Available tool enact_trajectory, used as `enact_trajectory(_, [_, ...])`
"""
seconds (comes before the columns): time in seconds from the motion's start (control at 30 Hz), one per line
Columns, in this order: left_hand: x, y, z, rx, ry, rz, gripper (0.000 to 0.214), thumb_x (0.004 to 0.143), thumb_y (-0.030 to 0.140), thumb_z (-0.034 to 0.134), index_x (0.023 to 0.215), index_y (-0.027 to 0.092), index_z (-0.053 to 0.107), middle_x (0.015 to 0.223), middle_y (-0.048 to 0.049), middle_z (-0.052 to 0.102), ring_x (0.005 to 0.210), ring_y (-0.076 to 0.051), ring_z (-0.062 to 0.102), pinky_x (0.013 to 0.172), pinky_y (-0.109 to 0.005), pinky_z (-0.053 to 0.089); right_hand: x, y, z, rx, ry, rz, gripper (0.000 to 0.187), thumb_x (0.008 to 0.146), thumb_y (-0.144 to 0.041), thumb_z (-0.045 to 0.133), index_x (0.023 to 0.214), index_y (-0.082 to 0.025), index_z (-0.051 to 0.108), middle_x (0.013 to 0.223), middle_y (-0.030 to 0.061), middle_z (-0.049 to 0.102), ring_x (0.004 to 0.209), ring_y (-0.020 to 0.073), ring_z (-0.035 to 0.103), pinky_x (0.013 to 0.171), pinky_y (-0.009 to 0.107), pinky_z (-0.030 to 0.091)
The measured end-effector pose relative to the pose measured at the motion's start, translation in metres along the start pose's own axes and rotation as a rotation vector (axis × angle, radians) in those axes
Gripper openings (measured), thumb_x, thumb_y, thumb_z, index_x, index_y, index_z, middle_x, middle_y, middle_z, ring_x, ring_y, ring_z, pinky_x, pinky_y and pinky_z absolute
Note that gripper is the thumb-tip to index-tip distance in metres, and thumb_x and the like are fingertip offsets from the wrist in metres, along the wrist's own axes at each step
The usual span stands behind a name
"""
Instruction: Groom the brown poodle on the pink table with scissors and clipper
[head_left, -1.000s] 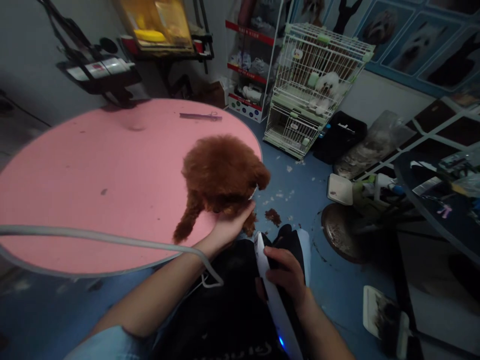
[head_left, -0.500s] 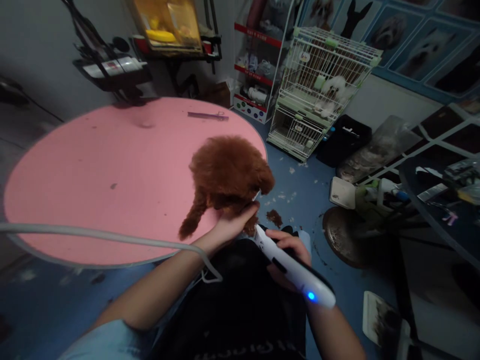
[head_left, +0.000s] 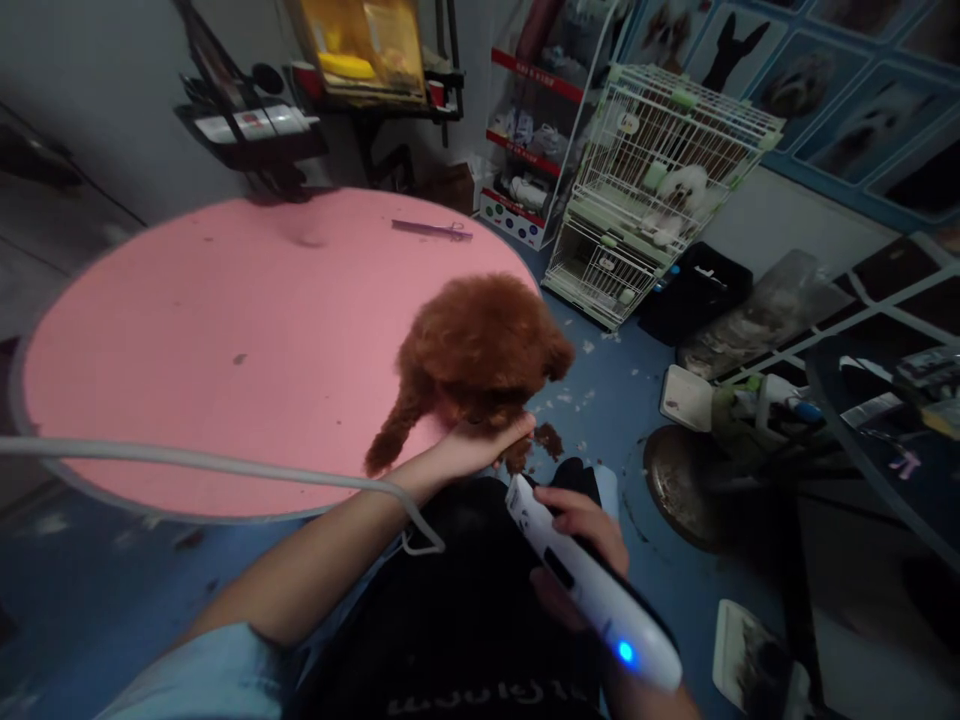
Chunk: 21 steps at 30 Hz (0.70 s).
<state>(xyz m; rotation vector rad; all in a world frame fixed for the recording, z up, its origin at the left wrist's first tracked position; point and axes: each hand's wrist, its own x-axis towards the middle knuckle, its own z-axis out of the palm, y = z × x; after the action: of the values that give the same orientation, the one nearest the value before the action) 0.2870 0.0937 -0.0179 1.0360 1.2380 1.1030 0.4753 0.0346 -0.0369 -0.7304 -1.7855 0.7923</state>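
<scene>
A curly brown dog (head_left: 484, 335) is at the right edge of the round pink grooming table (head_left: 187, 320), with its head bent down. My left hand (head_left: 476, 447) is closed on the dog below its head, thumb stretched along the fur; the fingers underneath are mostly hidden. My right hand (head_left: 585, 525) is wrapped around a white hair clipper (head_left: 581, 575) with a lit blue light. The clipper's head points up toward a tuft of brown fur just past my left hand, with a small gap between. Whether that tuft is a paw, I cannot tell.
A grey tube (head_left: 202, 460) crosses over the table's near edge to my left forearm. On the table's far side lies a purple comb-like tool (head_left: 431, 231). Cut brown hair (head_left: 550, 440) lies on the blue floor. A cage (head_left: 660, 190) holding a white dog stands behind.
The clipper has drawn down slightly, away from the dog's fur. My left hand keeps its hold on the dog. The whole view has shifted a little.
</scene>
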Motion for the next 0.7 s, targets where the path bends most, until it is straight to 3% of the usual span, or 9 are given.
enact_trajectory(0.1, [0.000, 0.000, 0.003, 0.029, -0.132, -0.031, 0.035, 0.073, 0.055, 0.064, 0.066, 0.021, 0.065, 0.046, 0.0018, 0.045, 0.040, -0.011, 0.037, 0.040, -0.025, 0.028, -0.031, -0.001, 0.016, -0.205, 0.197, -0.085, 0.052, 0.061, -0.015, 0.074, 0.109, -0.026, 0.058, 0.117, 0.0093, 0.069, 0.100, 0.0294, 0.069, 0.075, 0.043, 0.060])
enact_trajectory(0.33, [0.004, -0.008, 0.009, 0.171, -0.071, 0.051, 0.037, 0.081, 0.053, 0.052, 0.077, 0.019, 0.065, 0.050, 0.0029, 0.046, 0.043, -0.010, 0.040, 0.043, -0.024, 0.030, -0.043, 0.002, 0.032, -0.336, 0.254, -0.110, 0.033, 0.070, -0.019, 0.069, 0.100, -0.022, 0.055, 0.118, 0.0120, 0.067, 0.101, 0.0276, 0.069, 0.075, 0.039, 0.060])
enact_trajectory(0.7, [0.003, -0.005, 0.010, 0.211, -0.044, -0.055, 0.038, 0.083, 0.052, 0.050, 0.083, 0.017, 0.066, 0.052, 0.0028, 0.045, 0.045, -0.010, 0.040, 0.044, -0.023, 0.031, -0.042, 0.016, 0.035, -0.445, 0.299, -0.344, 0.031, 0.074, -0.019, 0.065, 0.104, -0.018, 0.056, 0.122, 0.0129, 0.065, 0.093, 0.0235, 0.071, 0.062, 0.031, 0.062])
